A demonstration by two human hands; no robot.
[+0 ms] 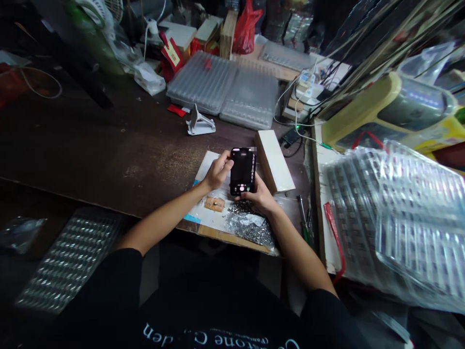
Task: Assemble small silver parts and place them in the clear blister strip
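Holding phone (pixel 243 172) over white board (pixel 210 165) at near edge of worktop (pixel 152 140), screen facing up at camera, camera-style controls along bottom. Got left hand (pixel 218 171) clamped on upper left side, thumb at screen edge. Got right hand (pixel 259 195) clamped on lower right corner, thumb along bottom edge. Can see small wooden piece (pixel 214 204) lying on board, below left hand, with tiny round bit on top; can't tell material of that bit. Also see small metal parts (pixel 250 225) heaped on board, below and partly behind right hand. Have white block (pixel 276 160) lying just right of phone, screwdriver (pixel 302 213) farther right, white stand (pixel 200 123) beyond board to left, clear plastic trays (pixel 205 80) behind that. Can't read screen text.
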